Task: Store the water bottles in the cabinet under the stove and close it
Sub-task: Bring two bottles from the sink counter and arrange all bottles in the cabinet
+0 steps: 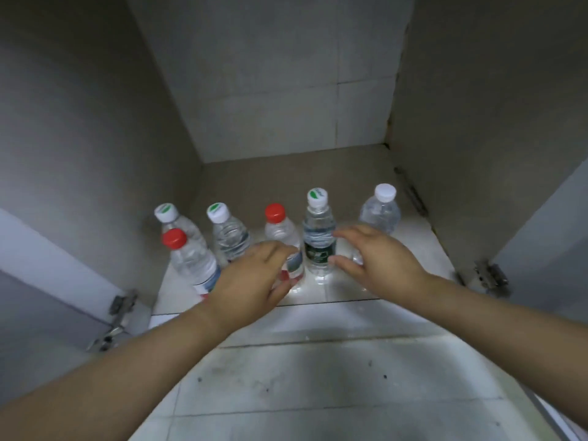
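Several clear water bottles stand upright on the floor of the open cabinet (356, 173). A red-capped bottle (281, 230) stands in the middle, and my left hand (254, 275) curls around its lower part, thumb in front and fingers behind. Just right of it is a bottle with a dark label and a green-marked white cap (318, 227). My right hand (378, 262) is beside it with fingers apart, the fingertips at its right side. A white-capped bottle (380, 211) stands partly behind that hand. At the left are another red-capped bottle (187, 259) and two green-marked ones (227, 233).
Both cabinet doors hang open: the left door (47, 281) with its hinge (117, 313) and the right door (547, 237) with its hinge (490, 278). Grey side walls and a tiled back wall (286, 90) enclose the space. Pale floor tiles (318, 393) lie in front.
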Demonstrator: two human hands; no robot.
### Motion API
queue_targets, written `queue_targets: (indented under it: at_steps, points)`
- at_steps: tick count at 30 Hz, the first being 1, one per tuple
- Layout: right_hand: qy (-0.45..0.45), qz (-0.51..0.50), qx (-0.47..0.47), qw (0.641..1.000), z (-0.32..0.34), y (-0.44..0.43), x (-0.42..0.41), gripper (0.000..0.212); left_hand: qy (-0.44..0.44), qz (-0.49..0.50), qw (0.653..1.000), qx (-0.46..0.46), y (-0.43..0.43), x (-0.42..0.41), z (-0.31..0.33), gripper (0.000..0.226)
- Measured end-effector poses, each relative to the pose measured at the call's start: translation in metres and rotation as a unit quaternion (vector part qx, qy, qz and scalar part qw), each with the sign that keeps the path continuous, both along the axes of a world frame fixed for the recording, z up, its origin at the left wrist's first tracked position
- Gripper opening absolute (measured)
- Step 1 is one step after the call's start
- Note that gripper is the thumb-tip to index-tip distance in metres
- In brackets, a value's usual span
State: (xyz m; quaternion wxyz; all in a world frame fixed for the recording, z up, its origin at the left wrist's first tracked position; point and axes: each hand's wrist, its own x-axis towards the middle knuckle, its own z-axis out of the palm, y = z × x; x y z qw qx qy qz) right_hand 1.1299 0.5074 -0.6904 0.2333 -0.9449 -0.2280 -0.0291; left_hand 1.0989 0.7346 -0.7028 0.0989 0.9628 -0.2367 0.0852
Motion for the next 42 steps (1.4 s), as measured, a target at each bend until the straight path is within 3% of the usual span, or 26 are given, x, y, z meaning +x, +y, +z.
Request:
queue_targets:
  at_steps: [3,6,10,13,16,22,29,36,42]
  points:
    - [-0.029,0.035,0.012,0.999,0.026,0.035,0.008,0.046,-0.024,-0.021,0.997,0.066,0.044,-0.003,0.019,0.040]
    - [-0.046,0.064,0.007,0.997,0.041,0.072,0.014,0.048,-0.051,0.032,0.996,0.064,0.082,-0.006,0.037,0.036]
    - [-0.046,0.085,-0.022,0.995,0.050,0.117,0.021,0.052,-0.050,0.146,0.988,0.006,0.125,0.000,0.053,0.035]
    - [-0.041,0.088,-0.038,0.995,0.051,0.145,0.027,0.052,0.009,0.205,0.976,-0.074,0.146,0.009,0.056,0.032]
    - [-0.022,0.089,-0.039,0.995,0.047,0.168,0.039,0.057,0.077,0.195,0.972,-0.110,0.150,0.012,0.044,0.036]
    - [0.019,0.084,-0.045,0.995,0.038,0.193,0.058,0.047,0.070,0.191,0.962,-0.180,0.148,0.013,0.030,0.038]
    - [0.024,0.063,-0.020,0.998,0.035,0.205,0.063,0.038,0.060,0.212,0.959,-0.176,0.162,-0.003,0.029,0.038]
    - [-0.009,0.107,0.024,0.994,0.036,0.213,0.072,0.037,0.058,0.265,0.952,-0.143,0.172,-0.009,0.033,0.039]
    - [-0.004,0.115,0.031,0.993,0.029,0.211,0.073,0.038,0.040,0.282,0.942,-0.178,0.170,-0.005,0.027,0.036]
